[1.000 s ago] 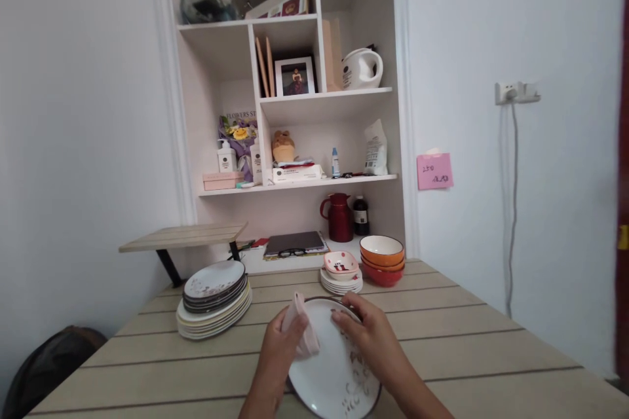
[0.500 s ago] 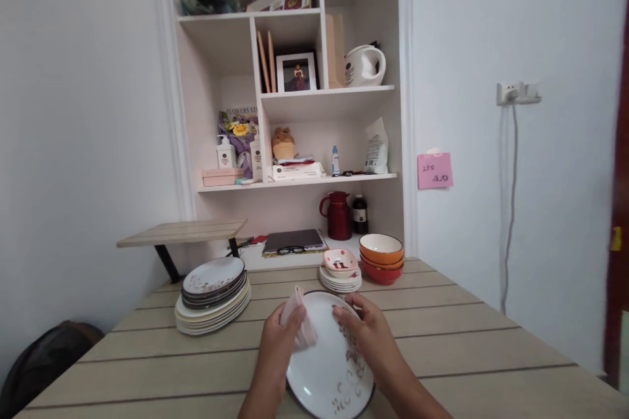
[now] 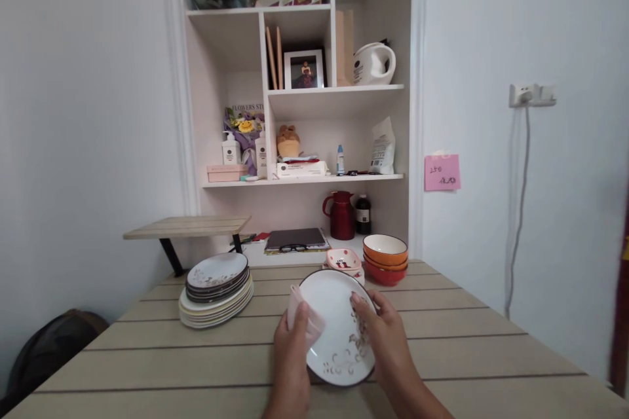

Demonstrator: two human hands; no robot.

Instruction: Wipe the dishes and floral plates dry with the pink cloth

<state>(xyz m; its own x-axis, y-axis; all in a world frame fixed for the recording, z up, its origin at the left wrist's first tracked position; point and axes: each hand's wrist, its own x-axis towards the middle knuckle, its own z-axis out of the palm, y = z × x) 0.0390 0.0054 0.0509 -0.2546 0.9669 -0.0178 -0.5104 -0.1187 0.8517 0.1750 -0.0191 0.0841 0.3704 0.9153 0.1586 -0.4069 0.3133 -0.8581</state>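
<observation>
A white plate (image 3: 331, 324) with a dark rim and brown floral print is held tilted above the table, its face toward me. My right hand (image 3: 388, 334) grips its right edge, thumb on the printed face and fingers behind the rim. At the left edge my left hand (image 3: 293, 347) is closed on a folded pale pink cloth (image 3: 309, 321), which lies against the plate's face. The left fingers behind the plate are hidden. Beyond the plate, a small pink-and-white square bowl (image 3: 343, 260) rests on small plates that are mostly covered from view.
On the slatted table (image 3: 147, 366), a stack of plates (image 3: 216, 291) stands left, near a small raised wooden shelf (image 3: 189, 228). Orange and red bowls (image 3: 386, 258) are stacked at the right. Behind are a laptop (image 3: 295, 238), glasses (image 3: 293, 248), a red jug (image 3: 341, 216) and a dark bottle (image 3: 363, 215).
Both hands have raised the plate and tipped it more upright, so it covers more of the small plates behind. The cloth stays at its left side. The camera view has shifted slightly.
</observation>
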